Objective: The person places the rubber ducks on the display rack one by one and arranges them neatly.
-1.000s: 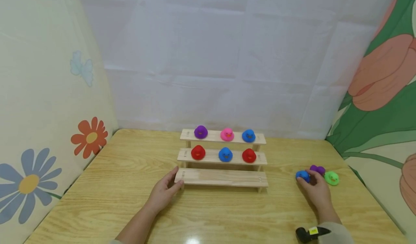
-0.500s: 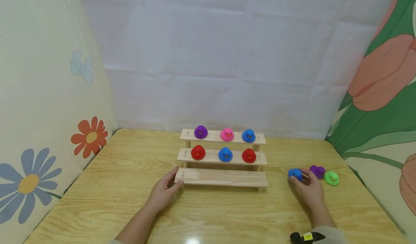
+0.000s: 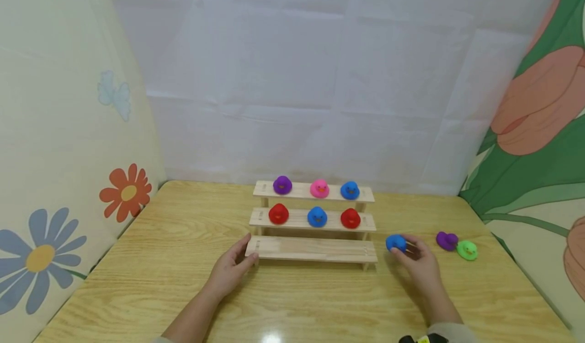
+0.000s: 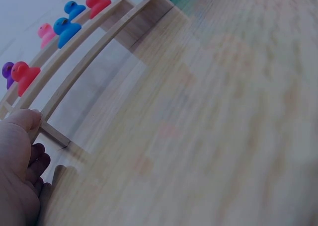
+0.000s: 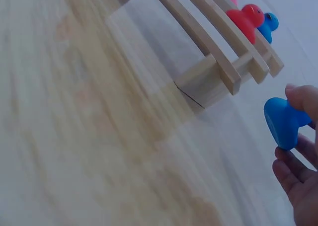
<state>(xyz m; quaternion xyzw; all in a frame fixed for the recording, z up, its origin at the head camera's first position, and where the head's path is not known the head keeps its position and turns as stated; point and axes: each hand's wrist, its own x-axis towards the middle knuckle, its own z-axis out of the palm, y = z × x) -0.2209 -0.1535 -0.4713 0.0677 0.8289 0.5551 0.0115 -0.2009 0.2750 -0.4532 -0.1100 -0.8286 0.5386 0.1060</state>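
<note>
A three-tier wooden stand [image 3: 311,250] stands mid-table, its lowest step bare. The left end of that step is in my left hand [image 3: 230,268], which grips it between thumb and fingers. Just off the stand's right end, my right hand [image 3: 422,264] pinches a blue rubber duck [image 5: 283,121], held above the table in the right wrist view. On the middle step sit a red duck [image 3: 279,214], a blue duck [image 3: 317,217] and another red duck [image 3: 350,218]. A purple duck [image 3: 282,185], a pink duck [image 3: 319,189] and a second blue duck [image 3: 350,190] line the top step.
To the right on the wooden table [image 3: 137,261] lie a purple duck [image 3: 447,241] and a green duck [image 3: 467,250], side by side. A white cloth [image 3: 292,79] hangs behind the table. Flower-patterned sheets flank both sides.
My right hand has carried the blue duck leftward, away from the purple and green ducks and toward the stand. The left hand has stayed at the stand's left end.
</note>
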